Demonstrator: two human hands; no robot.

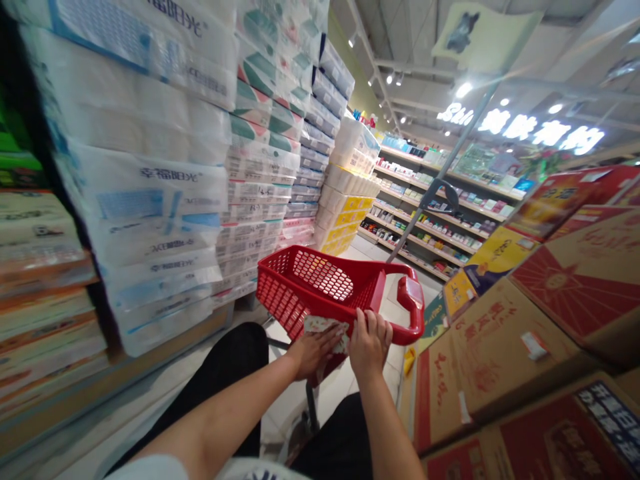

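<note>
A red plastic shopping cart (310,300) with perforated walls stands tilted in view between my knees. My left hand (316,349) presses a pale patterned cloth (320,325) against the cart's outer side, its fingers stretched over the fabric. Part of the cloth is hidden under that hand. My right hand (370,339) is closed over the cart's rim close to the handle (416,310), fingers curled over the top edge. The inside of the basket shows no goods in its visible part.
Tall stacks of wrapped paper rolls (160,200) rise at the left. Cardboard cartons (500,340) are piled at the right. Ahead, a metal pole (450,160) carries a sign, with stocked shelves (430,193) behind. Pale floor tiles (367,248) lie beneath.
</note>
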